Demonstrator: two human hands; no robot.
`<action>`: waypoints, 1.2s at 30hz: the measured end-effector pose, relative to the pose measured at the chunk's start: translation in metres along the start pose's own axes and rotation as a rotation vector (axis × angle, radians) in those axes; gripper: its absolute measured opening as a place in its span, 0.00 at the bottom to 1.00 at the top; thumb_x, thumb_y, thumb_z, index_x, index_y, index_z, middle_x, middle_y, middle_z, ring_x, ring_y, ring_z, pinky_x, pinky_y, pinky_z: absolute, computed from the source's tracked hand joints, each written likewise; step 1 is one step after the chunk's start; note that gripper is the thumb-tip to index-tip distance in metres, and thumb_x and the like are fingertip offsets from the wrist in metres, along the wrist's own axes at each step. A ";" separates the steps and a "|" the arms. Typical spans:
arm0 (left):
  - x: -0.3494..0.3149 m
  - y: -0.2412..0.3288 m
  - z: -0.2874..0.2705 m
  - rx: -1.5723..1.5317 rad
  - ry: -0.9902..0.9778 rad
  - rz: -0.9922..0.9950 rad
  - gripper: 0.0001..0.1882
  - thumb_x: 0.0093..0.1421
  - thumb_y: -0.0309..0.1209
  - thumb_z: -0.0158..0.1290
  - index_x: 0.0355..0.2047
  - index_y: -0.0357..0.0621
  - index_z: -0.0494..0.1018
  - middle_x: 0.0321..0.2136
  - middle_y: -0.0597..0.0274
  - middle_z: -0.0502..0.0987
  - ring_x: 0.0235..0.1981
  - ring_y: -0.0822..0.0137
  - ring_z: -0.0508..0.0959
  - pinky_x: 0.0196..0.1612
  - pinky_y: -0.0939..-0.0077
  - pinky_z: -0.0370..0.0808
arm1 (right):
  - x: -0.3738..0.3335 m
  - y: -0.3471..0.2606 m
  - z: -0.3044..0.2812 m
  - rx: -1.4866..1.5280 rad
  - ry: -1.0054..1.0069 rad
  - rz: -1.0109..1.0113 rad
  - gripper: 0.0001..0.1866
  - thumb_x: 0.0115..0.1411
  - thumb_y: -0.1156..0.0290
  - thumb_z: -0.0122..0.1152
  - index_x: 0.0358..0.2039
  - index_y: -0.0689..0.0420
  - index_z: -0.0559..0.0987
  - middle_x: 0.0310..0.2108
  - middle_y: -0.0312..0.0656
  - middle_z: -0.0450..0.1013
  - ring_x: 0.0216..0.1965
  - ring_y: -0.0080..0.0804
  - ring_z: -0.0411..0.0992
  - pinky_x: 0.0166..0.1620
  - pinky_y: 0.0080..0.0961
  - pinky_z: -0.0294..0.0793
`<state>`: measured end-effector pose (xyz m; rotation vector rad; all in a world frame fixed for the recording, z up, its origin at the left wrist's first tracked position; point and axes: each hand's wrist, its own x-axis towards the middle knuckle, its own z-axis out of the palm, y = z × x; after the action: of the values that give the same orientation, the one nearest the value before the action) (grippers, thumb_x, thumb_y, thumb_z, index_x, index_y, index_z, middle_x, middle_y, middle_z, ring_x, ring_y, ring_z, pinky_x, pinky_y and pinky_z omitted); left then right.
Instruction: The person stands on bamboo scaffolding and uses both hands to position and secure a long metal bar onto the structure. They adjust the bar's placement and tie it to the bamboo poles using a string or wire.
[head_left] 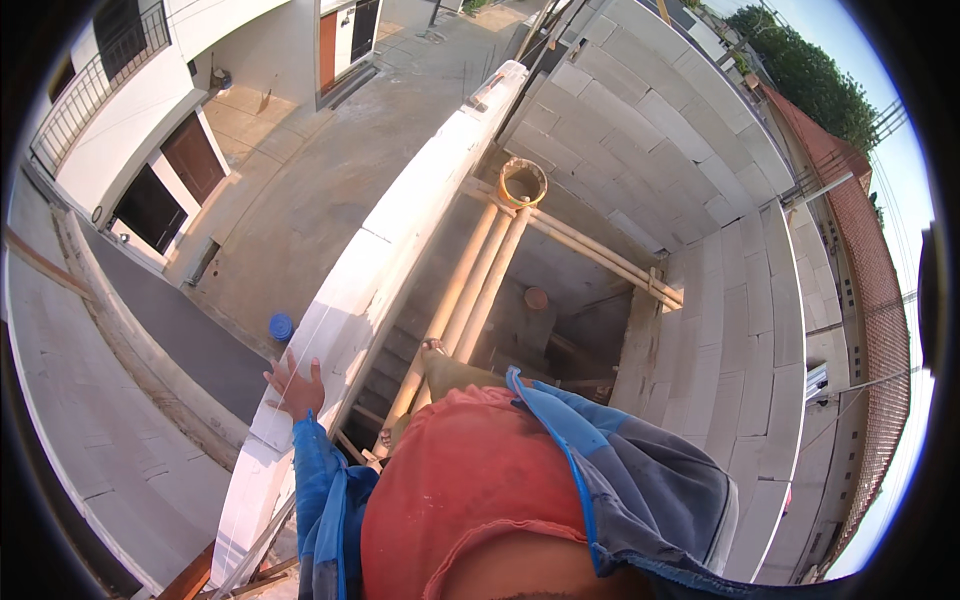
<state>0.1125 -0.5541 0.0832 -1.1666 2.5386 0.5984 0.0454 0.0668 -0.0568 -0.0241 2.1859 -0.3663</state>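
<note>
My left hand (295, 388) lies on top of a wall of white blocks (375, 240), fingers spread, holding nothing. A thin pale line runs along the top of this wall near the hand. My right hand is out of sight; the blue and grey jacket hangs over that side. Under my bare feet run several bamboo poles (480, 275), side by side. At their far end a bucket (522, 184) with a yellowish, smeared rim stands beside the wall.
Below the poles is a deep drop with a round reddish-brown thing (536, 298) at the bottom. Crosswise poles (605, 257) reach the right-hand block wall (735, 330). Outside the left wall, far below, a blue bucket (281, 326) stands near paved ground.
</note>
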 end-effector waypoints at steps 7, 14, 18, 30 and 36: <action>0.017 0.025 0.042 0.203 -0.073 -0.066 0.44 0.72 0.69 0.36 0.82 0.76 0.39 0.82 0.54 0.28 0.81 0.41 0.25 0.67 0.07 0.30 | 0.072 0.071 -0.027 0.066 -0.136 0.021 0.32 0.59 0.43 0.68 0.57 0.50 0.83 0.60 0.51 0.79 0.62 0.50 0.77 0.65 0.41 0.75; 0.012 0.018 0.012 0.220 -0.040 -0.263 0.42 0.74 0.65 0.40 0.82 0.70 0.42 0.82 0.49 0.31 0.81 0.40 0.28 0.72 0.15 0.34 | 0.120 -0.032 -0.159 0.040 0.043 -0.016 0.24 0.64 0.52 0.66 0.56 0.51 0.85 0.55 0.50 0.82 0.59 0.49 0.79 0.62 0.43 0.78; 0.036 0.065 0.049 0.153 0.093 -0.332 0.41 0.73 0.62 0.45 0.80 0.61 0.52 0.82 0.49 0.39 0.82 0.44 0.34 0.75 0.20 0.37 | 0.203 0.057 -0.216 0.041 0.188 -0.251 0.26 0.65 0.55 0.64 0.59 0.55 0.81 0.59 0.52 0.80 0.62 0.53 0.76 0.66 0.45 0.75; 0.162 0.475 0.098 0.054 0.345 0.444 0.30 0.72 0.49 0.53 0.70 0.51 0.69 0.77 0.49 0.57 0.82 0.44 0.43 0.75 0.21 0.36 | 0.182 0.039 -0.460 0.189 0.353 -0.109 0.25 0.67 0.60 0.63 0.62 0.54 0.78 0.55 0.53 0.80 0.60 0.53 0.77 0.64 0.46 0.75; 0.261 0.699 0.106 -0.055 0.169 0.692 0.25 0.69 0.49 0.57 0.61 0.52 0.78 0.70 0.54 0.70 0.78 0.44 0.56 0.75 0.23 0.43 | 0.186 -0.018 -0.510 0.194 0.229 -0.222 0.25 0.68 0.60 0.62 0.64 0.53 0.76 0.58 0.55 0.78 0.61 0.52 0.76 0.65 0.46 0.74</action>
<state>-0.5821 -0.2625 0.0564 -0.3240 3.0800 0.7408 -0.4714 0.1504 0.0864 -0.1240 2.3694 -0.7367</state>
